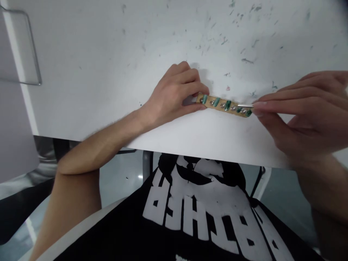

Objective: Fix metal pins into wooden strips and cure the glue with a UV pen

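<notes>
A narrow tan strip point(230, 111) lies across the white table, carrying a row of shiny round metal pieces and several green pieces point(216, 102). My left hand point(181, 88) rests on the table with its thumb and fingers closed around the strip's left end. Over the strip's right end, my right hand point(301, 108) pinches a thin silvery metal tool point(245, 106) between thumb and fingers. The tool's tip is over the round pieces; whether it touches them I cannot tell. Most of the tool is hidden inside the hand.
Small green and dark scraps point(247, 61) are scattered over the far part of the white table point(108, 72). A bent metal wire frame point(34, 54) stands at the left. The table's front edge runs just before my black printed shirt point(217, 203).
</notes>
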A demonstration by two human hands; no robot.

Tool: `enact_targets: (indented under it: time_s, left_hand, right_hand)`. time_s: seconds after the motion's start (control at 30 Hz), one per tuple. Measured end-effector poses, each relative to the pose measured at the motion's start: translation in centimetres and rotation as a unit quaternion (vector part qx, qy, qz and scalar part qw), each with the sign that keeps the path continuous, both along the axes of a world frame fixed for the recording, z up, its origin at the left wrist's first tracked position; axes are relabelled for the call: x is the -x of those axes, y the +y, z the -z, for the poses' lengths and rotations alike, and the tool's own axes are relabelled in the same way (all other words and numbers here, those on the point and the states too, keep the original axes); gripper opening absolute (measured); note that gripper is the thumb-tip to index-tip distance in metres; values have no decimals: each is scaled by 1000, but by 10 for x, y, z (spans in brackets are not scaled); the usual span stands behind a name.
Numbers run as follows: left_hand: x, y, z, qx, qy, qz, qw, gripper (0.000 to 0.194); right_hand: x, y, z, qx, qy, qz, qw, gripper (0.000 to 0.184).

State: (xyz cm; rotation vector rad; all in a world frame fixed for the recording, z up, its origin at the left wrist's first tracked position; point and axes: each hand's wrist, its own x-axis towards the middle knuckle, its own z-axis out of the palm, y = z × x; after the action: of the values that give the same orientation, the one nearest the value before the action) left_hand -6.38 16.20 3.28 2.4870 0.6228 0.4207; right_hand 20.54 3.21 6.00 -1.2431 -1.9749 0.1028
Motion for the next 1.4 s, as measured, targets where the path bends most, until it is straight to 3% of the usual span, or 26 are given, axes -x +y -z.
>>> enact_targets:
  time_s: [0.13,0.2,0.3,0.4,0.47,0.53,0.63,0.73,0.8,0.87,0.93,1.07,1.17,1.4]
  left_hand:
    - [0,0,1,2,2,0,1000,28]
    - [0,1,2,2,-4,0,1000,27]
    - [1,2,3,6,-18,2,1000,27]
    - [1,3,3,4,-27,1,1000,28]
    - [1,3,3,4,-30,1,1000,30]
    - [2,3,2,1,-32,3,999,31]
    - [2,3,2,-3,-34,8,999,31]
    - [2,3,1,7,-26,6,1000,31]
    - [3,3,2,9,-21,5,1000,31]
    - [3,4,2,4,-16,6,1000,31]
    - [4,4,2,-2,-8,7,1000,33]
    - [7,7,-1,-8,11,1,1000,40]
    - [8,11,-1,-11,15,-5,1000,42]
    - [9,18,2,-17,32,-21,999,36]
  right_hand:
    - [8,1,-1,25,108,34,993,32]
    - [12,6,1,32,217,79,972,28]
    - [12,15,4,83,400,133,903,20]
    - [6,20,2,190,515,134,825,17]
    - [4,19,0,229,544,139,795,12]
    - [4,18,-2,240,554,144,784,10]
    - [6,16,-4,213,541,142,801,9]
    - [6,5,-4,128,483,160,851,9]
    - [2,-13,-3,83,423,197,881,14]
    - [-5,-38,1,82,354,242,900,22]
    - [-16,-66,8,93,240,279,925,18]
    - [-39,-115,19,112,136,309,935,10]
    - [-46,-133,23,128,64,313,939,11]
    - [-39,-116,32,142,-61,251,956,12]
